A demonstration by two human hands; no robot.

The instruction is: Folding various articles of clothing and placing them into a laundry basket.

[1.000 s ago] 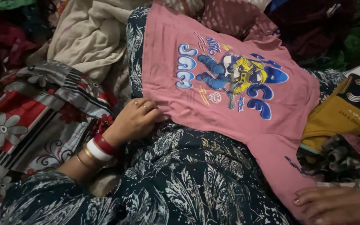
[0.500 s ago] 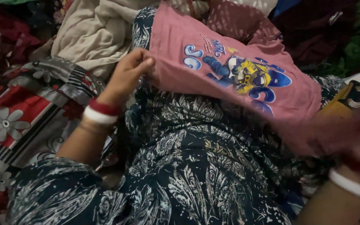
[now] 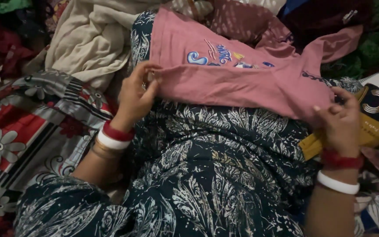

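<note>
I am folding the pink t-shirt (image 3: 242, 83), which lies across my lap on my dark leaf-print dress (image 3: 207, 166). My left hand (image 3: 134, 94) pinches its left edge, and my right hand (image 3: 341, 120) pinches the right edge; both grips are closed on the cloth. The lower part is doubled up over the printed picture, so I judge the fold is half made. Next, I think, the doubled edge wants laying flat and even. A yellow garment (image 3: 373, 127) lies just right of it, a cream cloth (image 3: 88, 39) far left.
</note>
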